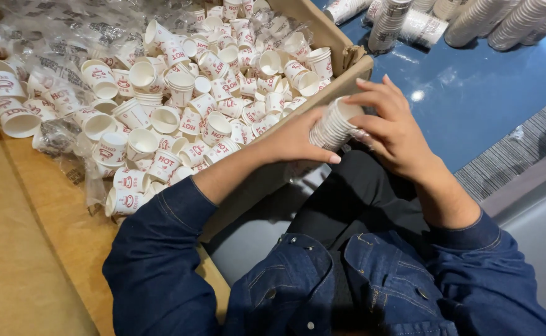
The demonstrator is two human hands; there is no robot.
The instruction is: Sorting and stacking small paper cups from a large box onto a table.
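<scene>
Just beside the cardboard box (347, 59), both hands gripped a nested stack of white paper cups (332, 127), left hand (298, 140) and right hand (391, 124) fingers clamped around it. Inside the box lay loose white cups with red print (180, 106) among clear plastic wrappers (55, 37); beyond it, sleeved cup stacks (472, 18) lay on the blue floor (472, 93)

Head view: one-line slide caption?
Both hands hold a nested paper-cup stack beside a cardboard box of loose cups.

A tilted stack of nested white paper cups (334, 126), held between both hands.
</scene>
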